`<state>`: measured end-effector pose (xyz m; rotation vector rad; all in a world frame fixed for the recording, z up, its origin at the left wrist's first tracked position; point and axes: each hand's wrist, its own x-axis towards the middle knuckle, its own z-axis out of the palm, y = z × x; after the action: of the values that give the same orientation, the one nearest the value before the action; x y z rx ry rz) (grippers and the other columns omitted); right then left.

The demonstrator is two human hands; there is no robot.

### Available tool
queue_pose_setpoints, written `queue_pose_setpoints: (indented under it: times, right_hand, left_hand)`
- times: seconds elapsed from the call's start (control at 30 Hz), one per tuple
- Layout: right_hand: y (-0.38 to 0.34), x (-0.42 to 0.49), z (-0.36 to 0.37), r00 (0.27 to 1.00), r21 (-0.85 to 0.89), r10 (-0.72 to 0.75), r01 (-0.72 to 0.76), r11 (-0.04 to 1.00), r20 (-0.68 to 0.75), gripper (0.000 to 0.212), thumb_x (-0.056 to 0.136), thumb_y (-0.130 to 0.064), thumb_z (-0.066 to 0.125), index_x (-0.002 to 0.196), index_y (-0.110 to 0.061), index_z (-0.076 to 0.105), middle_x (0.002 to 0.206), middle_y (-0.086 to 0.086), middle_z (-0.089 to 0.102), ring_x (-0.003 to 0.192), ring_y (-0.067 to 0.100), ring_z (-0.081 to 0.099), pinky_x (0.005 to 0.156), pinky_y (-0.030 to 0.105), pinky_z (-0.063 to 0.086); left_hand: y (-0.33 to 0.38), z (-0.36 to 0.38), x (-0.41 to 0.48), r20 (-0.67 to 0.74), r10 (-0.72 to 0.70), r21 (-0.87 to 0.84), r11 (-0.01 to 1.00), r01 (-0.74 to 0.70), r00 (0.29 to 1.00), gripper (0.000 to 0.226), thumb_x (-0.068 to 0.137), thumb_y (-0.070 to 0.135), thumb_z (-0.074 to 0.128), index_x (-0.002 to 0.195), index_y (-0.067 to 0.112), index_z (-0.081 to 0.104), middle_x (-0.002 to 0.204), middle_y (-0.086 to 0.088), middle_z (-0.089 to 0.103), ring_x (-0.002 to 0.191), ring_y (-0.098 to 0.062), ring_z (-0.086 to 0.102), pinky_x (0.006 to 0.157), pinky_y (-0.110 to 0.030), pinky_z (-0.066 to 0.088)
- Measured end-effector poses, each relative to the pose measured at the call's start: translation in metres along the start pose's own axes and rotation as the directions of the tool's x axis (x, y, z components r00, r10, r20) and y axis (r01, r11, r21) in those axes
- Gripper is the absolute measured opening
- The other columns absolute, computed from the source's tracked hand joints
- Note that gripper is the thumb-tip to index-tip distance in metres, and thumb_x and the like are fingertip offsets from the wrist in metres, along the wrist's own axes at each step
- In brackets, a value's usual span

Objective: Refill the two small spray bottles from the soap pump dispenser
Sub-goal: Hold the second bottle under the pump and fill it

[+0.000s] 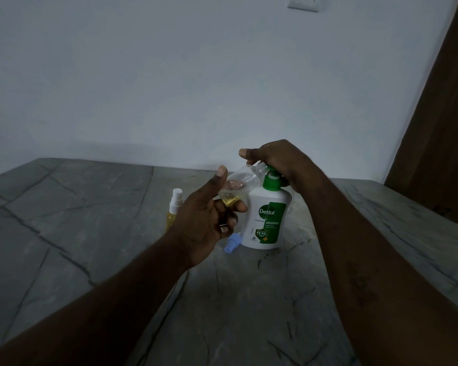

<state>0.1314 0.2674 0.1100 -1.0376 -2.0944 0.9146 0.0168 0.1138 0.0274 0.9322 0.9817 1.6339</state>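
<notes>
A white Dettol soap dispenser with a green pump head stands on the grey stone counter. My right hand rests on top of the pump head, fingers curled over it. My left hand holds a small clear spray bottle, uncapped and tilted, its open mouth at the pump's spout. A little yellow liquid sits in its low end. The blue spray cap lies on the counter in front of the dispenser. A second small bottle with a white sprayer and yellow liquid stands to the left, partly behind my left hand.
A pale wall rises just behind the counter, with a switch plate at the top. A brown wooden door or panel stands at the right. The counter's right edge runs near the door.
</notes>
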Motion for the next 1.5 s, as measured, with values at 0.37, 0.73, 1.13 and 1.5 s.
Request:
queue_pose_setpoints:
  times: [0.37, 0.73, 1.13, 1.5]
  right_hand:
    - [-0.007, 0.0, -0.007, 0.994, -0.032, -0.091, 0.089, 0.996, -0.065, 0.04, 0.087, -0.055, 0.073, 0.089, -0.015, 0.079, 0.083, 0.001, 0.07, 0.069, 0.016, 0.059, 0.061, 0.028, 0.044]
    - [-0.008, 0.003, -0.006, 0.993, -0.061, -0.097, 0.093, 0.994, -0.07, 0.036, 0.09, -0.048, 0.072, 0.089, -0.013, 0.079, 0.084, 0.002, 0.069, 0.06, 0.015, 0.053, 0.057, 0.028, 0.041]
    - [-0.001, 0.003, 0.001, 0.999, 0.029, 0.031, -0.03, 0.999, -0.01, 0.032, 0.085, -0.045, 0.077, 0.085, -0.014, 0.079, 0.075, -0.001, 0.066, 0.063, 0.015, 0.055, 0.058, 0.025, 0.042]
    - [-0.012, 0.004, -0.003, 0.976, -0.135, -0.16, 0.139, 0.981, -0.151, 0.035, 0.089, -0.046, 0.073, 0.087, -0.012, 0.08, 0.084, 0.004, 0.075, 0.069, 0.018, 0.063, 0.072, 0.033, 0.052]
  left_hand:
    - [0.002, 0.005, -0.002, 0.013, 0.008, -0.007, 1.0, -0.008, 1.0, 0.065, 0.089, 0.061, 0.053, 0.13, 0.011, 0.063, 0.079, -0.006, 0.066, 0.055, -0.013, 0.048, 0.048, -0.023, 0.036]
    - [0.003, 0.007, -0.003, 0.029, 0.019, -0.004, 1.0, -0.019, 0.999, 0.066, 0.085, 0.06, 0.054, 0.128, 0.011, 0.063, 0.078, -0.006, 0.067, 0.056, -0.013, 0.048, 0.05, -0.024, 0.036]
    - [0.001, 0.006, -0.005, 0.012, -0.006, 0.011, 1.0, 0.005, 1.0, 0.057, 0.094, 0.058, 0.051, 0.126, 0.013, 0.063, 0.077, -0.006, 0.067, 0.055, -0.013, 0.049, 0.049, -0.023, 0.036]
    - [0.006, 0.007, -0.004, 0.05, 0.0, -0.019, 1.0, 0.001, 0.999, 0.058, 0.094, 0.059, 0.052, 0.127, 0.013, 0.062, 0.077, -0.006, 0.066, 0.056, -0.013, 0.049, 0.048, -0.022, 0.037]
